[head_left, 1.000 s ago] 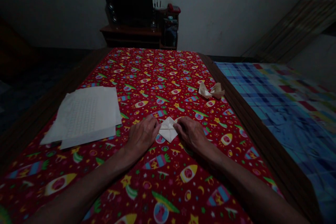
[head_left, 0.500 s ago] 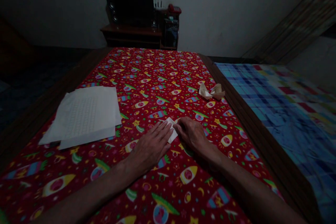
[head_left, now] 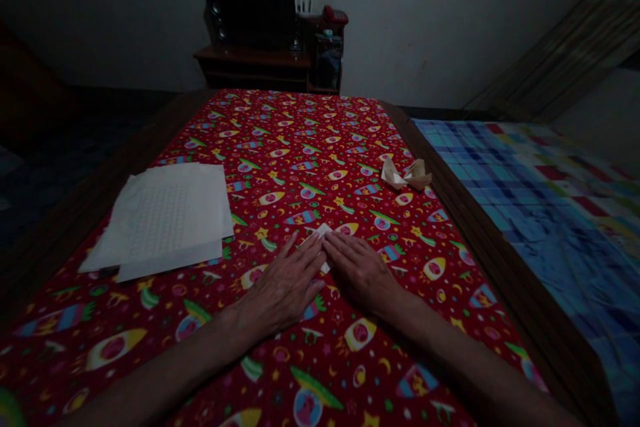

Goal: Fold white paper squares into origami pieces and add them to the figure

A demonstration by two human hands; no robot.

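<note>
A small folded piece of white paper lies on the red patterned cloth, mostly covered by my fingers. My left hand rests flat with its fingers on the paper's left part, the index finger slightly apart. From the other side my right hand lies with fingers stretched out, their tips on the paper's right part. Both sets of fingertips nearly meet over its middle. Only the top corner and a small lower piece of the paper show between the hands.
To the left lies a stack of paper sheets, the top one with rows of faint marks. A folded brownish paper shape stands at the right edge of the cloth. Beyond are a desk with a monitor and a red telephone.
My right hand has gone from a pinch at the paper's right edge to fingers laid out flat over it. The left index finger has lifted slightly apart from the others.
</note>
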